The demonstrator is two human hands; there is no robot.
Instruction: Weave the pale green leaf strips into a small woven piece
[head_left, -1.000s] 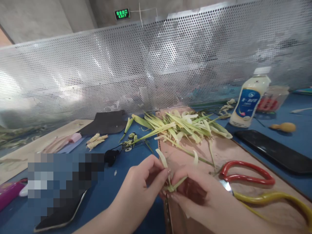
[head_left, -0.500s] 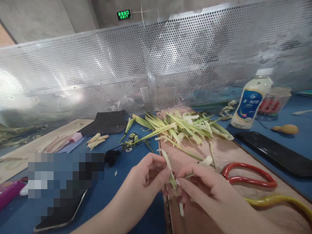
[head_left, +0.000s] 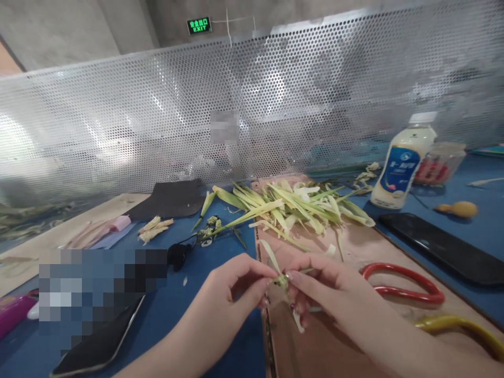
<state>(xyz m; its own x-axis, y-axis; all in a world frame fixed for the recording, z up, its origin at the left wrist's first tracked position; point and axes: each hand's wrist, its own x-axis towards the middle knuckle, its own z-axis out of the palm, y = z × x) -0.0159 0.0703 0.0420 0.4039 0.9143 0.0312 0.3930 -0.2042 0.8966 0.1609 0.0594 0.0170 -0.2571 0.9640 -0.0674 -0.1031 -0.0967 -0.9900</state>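
Observation:
My left hand (head_left: 240, 294) pinches pale green corn husk strips (head_left: 271, 255) between thumb and fingertips. From the other side, my right hand (head_left: 331, 289) grips the same strips, its fingertips almost meeting the left ones. Where the two hands meet, the strips form a small green twisted or knotted part. One strip end sticks up and away, and a whitish end (head_left: 298, 321) hangs below my right fingers. Beneath the hands lies a brown board (head_left: 315, 346). Farther back on it is a loose pile of corn husks (head_left: 291, 205).
Right of my right hand are a red loop handle (head_left: 409, 299) and a yellow handle (head_left: 460, 323). Beyond lie a black phone (head_left: 441, 249), a drink bottle (head_left: 401, 163) and a jar (head_left: 441, 163). A dark sheet (head_left: 169, 198) lies back left, before a perforated metal screen (head_left: 157, 121).
My fingertips have come closer together around the strips. The upper strip end now leans more to the left, and my left fingers have shifted slightly toward the right hand.

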